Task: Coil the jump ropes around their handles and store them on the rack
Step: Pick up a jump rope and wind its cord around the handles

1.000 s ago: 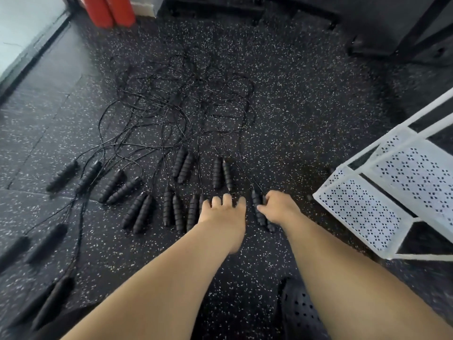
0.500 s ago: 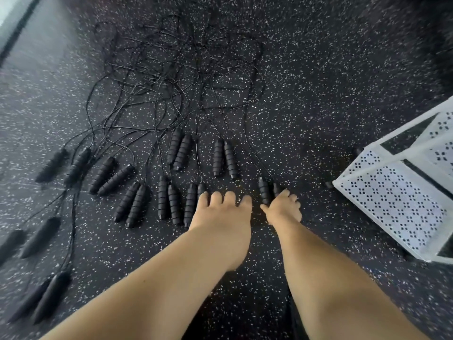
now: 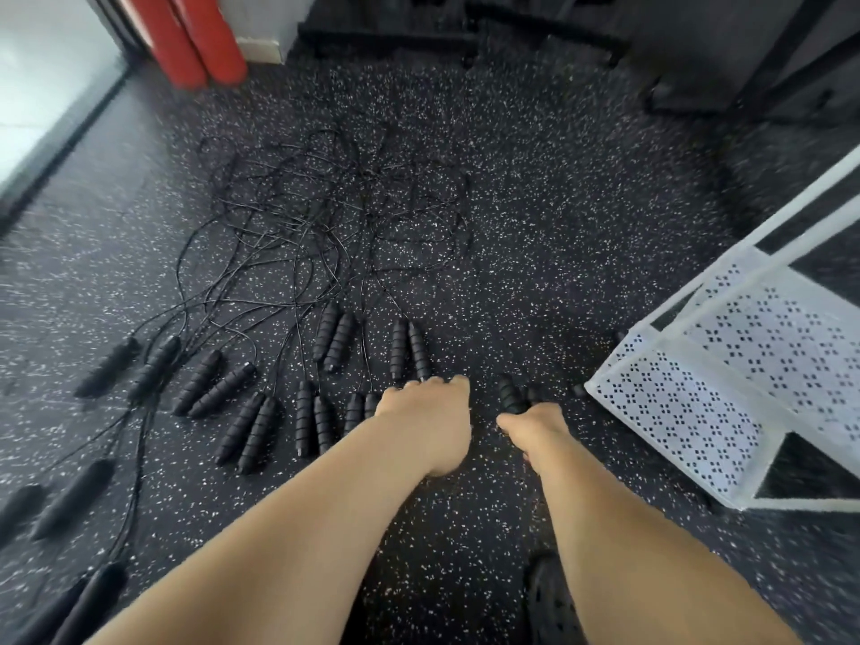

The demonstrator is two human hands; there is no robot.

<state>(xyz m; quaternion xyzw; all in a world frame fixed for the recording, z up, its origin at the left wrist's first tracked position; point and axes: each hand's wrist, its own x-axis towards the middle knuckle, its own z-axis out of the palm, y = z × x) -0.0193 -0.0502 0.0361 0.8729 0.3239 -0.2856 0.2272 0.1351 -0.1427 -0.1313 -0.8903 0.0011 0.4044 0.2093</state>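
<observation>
— Gripping what, R hand (image 3: 535, 423)?
— Handles (image 3: 509, 397), fingers curled round them. L hand (image 3: 426, 421) just left of it, fingers bent down; can't tell if holding anything.
— Rack (image 3: 675, 414)?
— Right of R fingers, apart. Ropes (image 3: 325, 216) tangled beyond fingertips.

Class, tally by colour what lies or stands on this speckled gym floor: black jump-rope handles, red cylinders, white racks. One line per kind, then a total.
Black ribbed jump-rope handles: 20 (the lower-left ones are blurred)
Red cylinders: 2
White perforated metal rack: 1
Total: 23
</observation>
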